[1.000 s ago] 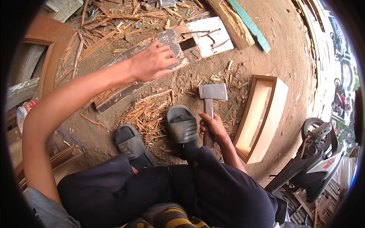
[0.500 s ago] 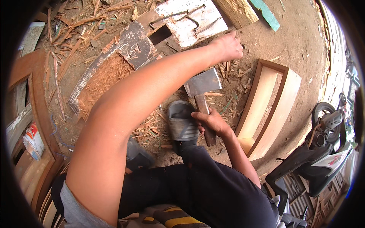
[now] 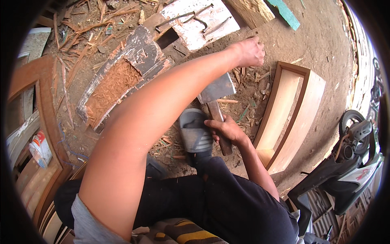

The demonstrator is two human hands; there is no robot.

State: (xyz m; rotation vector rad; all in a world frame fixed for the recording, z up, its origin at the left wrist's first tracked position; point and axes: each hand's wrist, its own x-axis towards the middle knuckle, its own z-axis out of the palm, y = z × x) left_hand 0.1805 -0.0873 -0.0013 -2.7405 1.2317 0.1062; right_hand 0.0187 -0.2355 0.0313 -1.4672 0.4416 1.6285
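Note:
In my right hand (image 3: 229, 131) is the wooden handle of a hatchet (image 3: 218, 88); its broad grey steel head points away from me, just beyond my sandal (image 3: 196, 134). My left arm stretches across the view toward the far right. At its end my left hand (image 3: 251, 52) is closed, its fingers curled under and hidden, so what it may hold does not show. Below that hand lies the right edge of the hatchet head. Left of my left forearm is a weathered board (image 3: 140, 51) with a hollowed area of reddish shavings (image 3: 113, 87).
A white-painted block (image 3: 215, 22) with bent rods on it lies at the far side, beside a rough timber (image 3: 252, 14) and a green strip (image 3: 284, 14). At right stand a wooden frame (image 3: 294, 118) and a motorbike (image 3: 349, 162). A brown frame (image 3: 44, 122) and a can (image 3: 40, 150) lie left.
My left hand has shifted slightly to the right and nearer to me. The right hand keeps its hold on the hatchet in nearly the same place. The view has tilted a little.

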